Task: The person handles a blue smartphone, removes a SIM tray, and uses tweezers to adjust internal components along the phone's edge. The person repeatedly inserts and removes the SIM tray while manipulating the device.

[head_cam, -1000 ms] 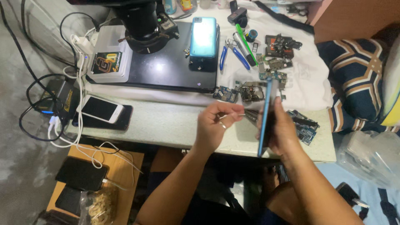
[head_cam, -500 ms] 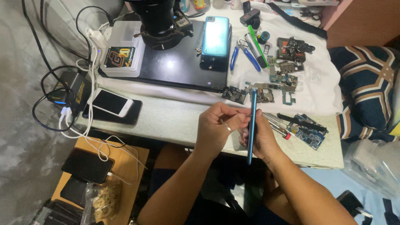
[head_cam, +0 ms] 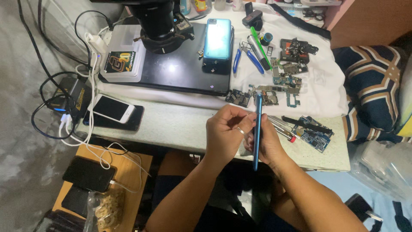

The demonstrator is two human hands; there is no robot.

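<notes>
My right hand (head_cam: 271,141) grips a blue phone (head_cam: 257,129) held on edge over the front of the white table (head_cam: 180,124). My left hand (head_cam: 226,133), with a ring on one finger, pinches at the phone's side near its upper part; I cannot tell whether a small tool sits between the fingers. Both hands touch the phone. Several circuit boards (head_cam: 274,95) lie just beyond the hands, and a blue board (head_cam: 316,138) with tools lies to the right.
A microscope (head_cam: 159,21) stands on a black mat (head_cam: 171,73) with a teal phone (head_cam: 217,39). Blue-handled pliers (head_cam: 246,58) lie nearby. A white phone (head_cam: 113,108) rests at the left edge. Cables hang left, above a wooden stool (head_cam: 124,172) with a black phone (head_cam: 89,173).
Both hands with the blue phone drifted left and slightly down toward me. The phone turned more edge-on and upright, and the left fingers closed in on its side.
</notes>
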